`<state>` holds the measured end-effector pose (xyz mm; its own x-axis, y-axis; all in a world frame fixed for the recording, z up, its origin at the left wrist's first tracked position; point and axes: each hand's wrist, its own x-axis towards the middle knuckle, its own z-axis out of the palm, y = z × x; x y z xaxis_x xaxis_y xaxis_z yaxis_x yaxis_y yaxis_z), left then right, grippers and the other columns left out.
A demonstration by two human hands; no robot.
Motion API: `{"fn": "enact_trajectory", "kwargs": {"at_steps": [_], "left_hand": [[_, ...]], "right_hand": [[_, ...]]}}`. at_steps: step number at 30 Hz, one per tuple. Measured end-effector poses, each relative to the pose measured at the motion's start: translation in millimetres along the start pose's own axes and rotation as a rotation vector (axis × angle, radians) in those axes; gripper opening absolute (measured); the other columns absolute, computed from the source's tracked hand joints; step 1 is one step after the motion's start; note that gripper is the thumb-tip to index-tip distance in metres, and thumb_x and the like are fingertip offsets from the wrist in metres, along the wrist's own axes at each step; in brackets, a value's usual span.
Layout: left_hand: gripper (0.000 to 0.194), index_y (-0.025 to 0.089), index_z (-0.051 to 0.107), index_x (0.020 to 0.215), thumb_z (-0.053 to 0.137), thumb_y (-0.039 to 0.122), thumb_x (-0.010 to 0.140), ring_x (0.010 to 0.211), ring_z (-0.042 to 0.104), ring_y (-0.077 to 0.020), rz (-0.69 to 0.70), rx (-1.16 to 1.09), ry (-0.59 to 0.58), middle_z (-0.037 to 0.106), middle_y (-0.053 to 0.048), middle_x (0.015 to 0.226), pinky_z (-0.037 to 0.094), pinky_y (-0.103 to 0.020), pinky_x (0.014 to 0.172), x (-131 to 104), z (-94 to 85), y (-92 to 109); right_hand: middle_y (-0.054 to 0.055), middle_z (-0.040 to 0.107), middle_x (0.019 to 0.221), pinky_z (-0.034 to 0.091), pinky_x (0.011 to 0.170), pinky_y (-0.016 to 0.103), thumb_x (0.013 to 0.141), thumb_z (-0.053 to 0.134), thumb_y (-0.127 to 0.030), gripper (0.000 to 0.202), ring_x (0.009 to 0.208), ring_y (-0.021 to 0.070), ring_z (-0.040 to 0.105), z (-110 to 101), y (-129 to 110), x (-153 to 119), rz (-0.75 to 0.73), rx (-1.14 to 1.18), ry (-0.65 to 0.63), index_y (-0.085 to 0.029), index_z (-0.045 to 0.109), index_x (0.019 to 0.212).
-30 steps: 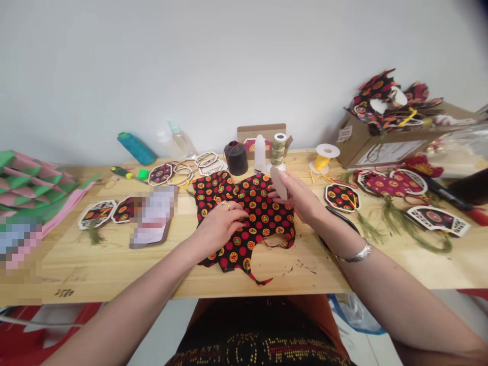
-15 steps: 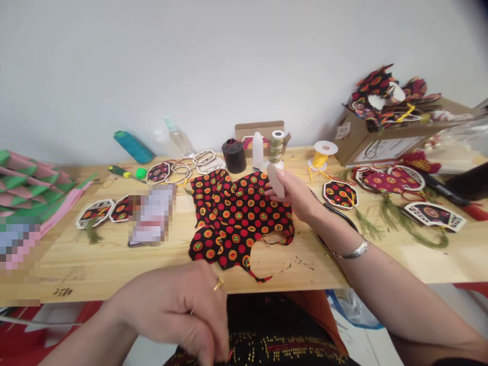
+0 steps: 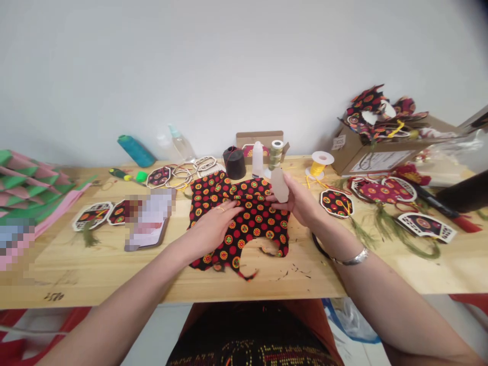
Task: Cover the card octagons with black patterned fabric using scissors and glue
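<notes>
A black cotton cloth (image 3: 253,218) with red and yellow flower dots lies on the wooden table in front of me, its lower edge cut into a curved notch. My left hand (image 3: 211,223) rests flat on the left part of this cloth, fingers stretched out, a gold ring on one of them. In my right hand (image 3: 301,201) is a flat greyish-white piece (image 3: 280,185) with angled corners, held upright between thumb and fingers over the cloth's upper right edge. Beneath my right wrist a dark curved handle (image 3: 320,246) shows in part.
Behind the cloth stand a black thread cone (image 3: 234,163), a white bottle (image 3: 257,158) and a yellow cord spool (image 3: 321,165). A phone (image 3: 150,218) lies at left. Tasselled ornaments (image 3: 337,203) and a cardboard box (image 3: 375,155) full of fabric pieces are at right.
My left hand has moved from near my lap, up and forward onto the cloth, and its fingers have straightened. The right hand keeps the pale piece, now turned more face-on.
</notes>
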<state>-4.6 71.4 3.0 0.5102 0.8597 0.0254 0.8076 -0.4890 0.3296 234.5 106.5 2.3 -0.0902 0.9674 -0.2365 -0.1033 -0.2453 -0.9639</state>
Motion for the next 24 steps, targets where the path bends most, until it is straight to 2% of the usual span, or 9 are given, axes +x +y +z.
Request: {"fn": "enact_trajectory", "kwargs": {"at_steps": [3,5,8,10,12,17,19,21,24], "left_hand": [[0.044,0.018,0.052,0.133,0.031,0.016,0.094,0.135,0.044,-0.0207,-0.028,-0.025,0.097,0.046,-0.01,0.147,0.039,-0.043,0.11,-9,-0.6,-2],[0.042,0.016,0.054,0.129,0.03,0.017,0.095,0.131,0.049,-0.0212,-0.022,-0.026,0.148,0.053,-0.011,0.142,0.041,-0.045,0.108,-19,-2.6,-3],[0.037,0.015,0.059,0.121,0.035,0.019,0.094,0.117,0.059,-0.0237,-0.048,0.034,0.167,0.064,-0.013,0.126,0.047,-0.047,0.101,-34,-3.5,-4],[0.033,0.014,0.06,0.118,0.041,0.022,0.093,0.112,0.061,-0.0262,-0.088,0.085,0.163,0.066,-0.014,0.118,0.049,-0.049,0.098,-43,-1.7,-4],[0.032,0.013,0.059,0.118,0.046,0.025,0.092,0.117,0.057,-0.0286,-0.114,0.116,0.175,0.064,-0.015,0.122,0.046,-0.05,0.1,-50,1.1,-3],[0.037,0.013,0.054,0.123,0.052,0.032,0.09,0.126,0.049,-0.0294,-0.154,0.123,0.231,0.052,-0.016,0.136,0.042,-0.048,0.105,-63,7.1,0],[0.034,0.014,0.056,0.12,0.051,0.031,0.091,0.124,0.05,-0.0277,-0.109,0.106,0.202,0.056,-0.015,0.132,0.044,-0.046,0.104,-66,9.1,0],[0.033,0.015,0.059,0.119,0.05,0.031,0.092,0.125,0.05,-0.0277,-0.036,0.112,0.173,0.06,-0.013,0.127,0.044,-0.045,0.104,-67,10.2,0],[0.031,0.014,0.065,0.109,0.048,0.035,0.093,0.113,0.058,-0.0296,-0.034,0.186,0.25,0.069,-0.013,0.111,0.047,-0.048,0.097,-66,7.2,2]], "right_hand": [[0.006,0.063,0.113,0.05,0.09,0.043,0.086,0.044,-0.063,0.049,0.105,0.0242,0.061,-4,2,-2,-0.255,-0.154,0.099,-0.029,0.054,0.12],[0.005,0.063,0.113,0.049,0.093,0.043,0.088,0.044,-0.062,0.05,0.108,0.0239,0.06,-3,3,-6,-0.349,-0.155,0.058,-0.03,0.052,0.125],[0.005,0.061,0.114,0.054,0.084,0.043,0.087,0.042,-0.064,0.053,0.101,0.0239,0.062,1,2,-13,-0.209,-0.051,-0.2,-0.032,0.048,0.129],[0.005,0.06,0.117,0.054,0.085,0.044,0.088,0.043,-0.063,0.052,0.102,0.0242,0.061,3,-1,-17,-0.129,-0.13,-0.3,-0.032,0.049,0.129],[0.006,0.059,0.12,0.049,0.092,0.045,0.09,0.042,-0.06,0.05,0.107,0.0242,0.059,3,-4,-18,-0.175,-0.29,-0.276,-0.03,0.05,0.129],[0.01,0.056,0.126,0.032,0.107,0.049,0.093,0.044,-0.052,0.05,0.12,0.0275,0.048,0,-4,-16,-0.518,-0.566,-0.04,-0.024,0.047,0.134],[0.01,0.054,0.128,0.032,0.107,0.048,0.094,0.042,-0.051,0.05,0.12,0.0268,0.047,1,-2,-18,-0.579,-0.583,-0.069,-0.024,0.045,0.136],[0.009,0.056,0.125,0.038,0.103,0.046,0.096,0.035,-0.051,0.05,0.115,0.0251,0.052,3,-1,-19,-0.549,-0.537,-0.169,-0.024,0.041,0.139],[0.009,0.055,0.127,0.041,0.101,0.046,0.097,0.032,-0.054,0.052,0.11,0.0246,0.056,2,0,-18,-0.46,-0.459,-0.207,-0.024,0.042,0.137]]}}
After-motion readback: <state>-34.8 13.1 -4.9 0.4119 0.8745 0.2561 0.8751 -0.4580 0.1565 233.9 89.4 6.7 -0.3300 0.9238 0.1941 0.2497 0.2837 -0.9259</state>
